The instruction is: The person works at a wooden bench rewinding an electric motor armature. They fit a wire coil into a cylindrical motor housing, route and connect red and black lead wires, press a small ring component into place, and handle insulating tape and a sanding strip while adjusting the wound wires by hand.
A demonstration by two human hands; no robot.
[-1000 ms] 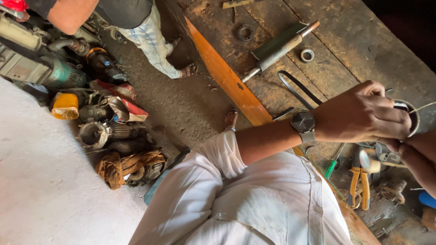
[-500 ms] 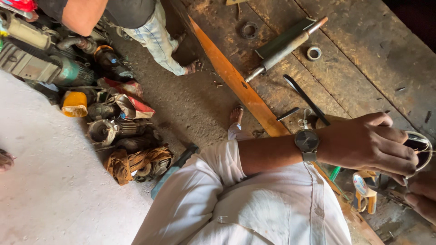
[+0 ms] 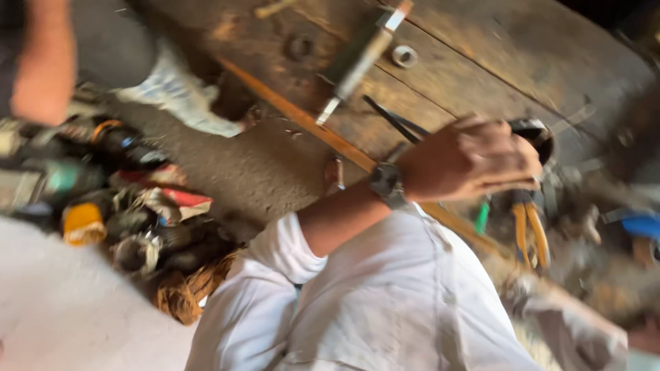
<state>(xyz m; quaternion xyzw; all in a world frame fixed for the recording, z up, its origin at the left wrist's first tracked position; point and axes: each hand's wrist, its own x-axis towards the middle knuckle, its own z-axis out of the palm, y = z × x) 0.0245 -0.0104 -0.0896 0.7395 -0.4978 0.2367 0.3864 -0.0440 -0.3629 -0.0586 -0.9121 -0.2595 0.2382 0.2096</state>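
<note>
My left hand, with a watch on its wrist, is over the wooden bench, fingers curled round a dark round metal part. Just below it lie orange-handled pliers and a green-handled screwdriver. Of my right arm only a dirty pale sleeve shows at the lower right. My right hand is a blurred patch at the frame edge. The whole frame is motion-blurred.
A long metal tool, a washer, a ring and black tongs lie on the bench, which has an orange front edge. Another person's arm and leg are at upper left. Motor parts lie heaped on the floor.
The view has swung and blurred. My left hand has lifted a little toward the middle of the bench with the dark round part, and my right hand has slid toward the frame's edge.
</note>
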